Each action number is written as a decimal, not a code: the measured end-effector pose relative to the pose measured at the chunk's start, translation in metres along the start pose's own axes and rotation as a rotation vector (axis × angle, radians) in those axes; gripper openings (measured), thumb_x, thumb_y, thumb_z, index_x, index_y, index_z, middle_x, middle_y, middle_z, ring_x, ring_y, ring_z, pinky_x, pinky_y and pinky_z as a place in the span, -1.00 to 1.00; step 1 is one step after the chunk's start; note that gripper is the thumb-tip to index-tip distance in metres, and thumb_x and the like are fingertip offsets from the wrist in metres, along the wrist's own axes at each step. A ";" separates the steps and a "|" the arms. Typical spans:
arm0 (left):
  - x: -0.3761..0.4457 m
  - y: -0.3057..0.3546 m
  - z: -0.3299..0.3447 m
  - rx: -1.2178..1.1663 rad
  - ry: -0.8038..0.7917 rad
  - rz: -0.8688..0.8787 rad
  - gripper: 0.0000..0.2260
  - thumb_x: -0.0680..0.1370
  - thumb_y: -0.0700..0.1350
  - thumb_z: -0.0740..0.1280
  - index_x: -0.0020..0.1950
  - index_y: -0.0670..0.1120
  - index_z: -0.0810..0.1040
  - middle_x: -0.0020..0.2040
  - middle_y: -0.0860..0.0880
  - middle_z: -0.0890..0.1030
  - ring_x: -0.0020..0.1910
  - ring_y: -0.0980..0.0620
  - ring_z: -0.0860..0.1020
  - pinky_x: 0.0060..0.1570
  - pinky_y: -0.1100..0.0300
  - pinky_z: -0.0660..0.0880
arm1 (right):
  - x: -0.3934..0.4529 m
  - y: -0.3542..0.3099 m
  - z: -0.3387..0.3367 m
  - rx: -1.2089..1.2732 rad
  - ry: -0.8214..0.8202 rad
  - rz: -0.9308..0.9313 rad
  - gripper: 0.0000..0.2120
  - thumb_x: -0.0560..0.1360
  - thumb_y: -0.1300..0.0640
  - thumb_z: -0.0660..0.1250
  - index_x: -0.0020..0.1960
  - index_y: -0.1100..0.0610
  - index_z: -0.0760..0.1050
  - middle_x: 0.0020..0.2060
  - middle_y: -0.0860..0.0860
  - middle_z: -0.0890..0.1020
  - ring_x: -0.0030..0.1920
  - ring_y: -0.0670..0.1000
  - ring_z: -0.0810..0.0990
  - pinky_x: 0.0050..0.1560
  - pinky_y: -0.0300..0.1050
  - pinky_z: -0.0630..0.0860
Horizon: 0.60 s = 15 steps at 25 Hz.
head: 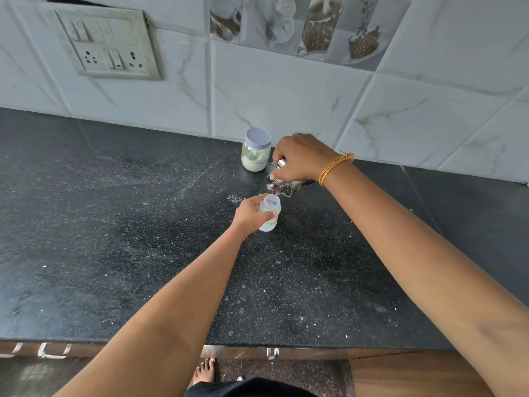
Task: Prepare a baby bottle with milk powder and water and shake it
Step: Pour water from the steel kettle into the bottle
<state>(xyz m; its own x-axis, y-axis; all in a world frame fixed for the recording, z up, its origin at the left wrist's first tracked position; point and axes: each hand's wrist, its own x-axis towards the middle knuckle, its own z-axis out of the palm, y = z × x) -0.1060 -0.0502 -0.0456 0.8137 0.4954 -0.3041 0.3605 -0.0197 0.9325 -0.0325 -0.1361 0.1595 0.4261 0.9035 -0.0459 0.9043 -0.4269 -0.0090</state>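
A small clear baby bottle with a coloured print stands uncapped on the black counter, gripped around its side by my left hand. My right hand tips a steel flask over it, spout down toward the bottle's mouth. A thin stream of water runs from the spout into the bottle. Behind them, against the wall, stands a clear milk powder jar with a pale lilac lid, shut, part full of white powder.
The black speckled counter carries scattered white powder left of the bottle. A tiled wall rises behind, with a switch and socket panel at upper left. The counter's front edge runs near the bottom, with drawer handles below it.
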 end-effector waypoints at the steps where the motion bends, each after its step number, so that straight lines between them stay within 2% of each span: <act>1: 0.000 0.000 0.000 0.003 0.002 0.000 -0.45 0.40 -0.09 0.52 0.38 0.04 0.50 0.27 -0.04 0.61 0.26 -0.02 0.55 0.33 -0.08 0.44 | 0.000 -0.001 0.000 -0.013 0.008 -0.001 -0.70 0.41 0.00 0.45 0.06 0.16 0.63 -0.05 0.12 0.66 -0.18 0.09 0.44 -0.17 -0.16 0.29; 5: -0.002 0.002 0.000 0.002 0.009 0.000 -0.44 0.41 -0.10 0.52 0.39 0.03 0.49 0.28 -0.05 0.60 0.27 -0.02 0.54 0.33 -0.06 0.44 | 0.002 -0.001 0.003 -0.032 0.024 -0.019 -0.64 0.42 -0.01 0.44 0.14 0.17 0.61 0.06 0.14 0.66 -0.01 0.16 0.59 -0.13 -0.16 0.34; 15: -0.004 0.003 -0.001 -0.012 0.001 0.026 -0.47 0.43 -0.13 0.51 0.38 0.01 0.49 0.28 -0.07 0.60 0.29 -0.03 0.53 0.35 -0.06 0.42 | 0.004 -0.001 0.004 -0.049 0.018 -0.017 -0.62 0.42 -0.04 0.44 0.15 0.14 0.61 0.08 0.10 0.66 0.03 0.15 0.60 -0.09 -0.15 0.37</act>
<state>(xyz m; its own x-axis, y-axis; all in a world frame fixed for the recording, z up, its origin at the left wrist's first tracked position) -0.1086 -0.0519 -0.0410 0.8223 0.4957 -0.2795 0.3338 -0.0224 0.9424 -0.0314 -0.1325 0.1553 0.4103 0.9115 -0.0285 0.9116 -0.4092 0.0396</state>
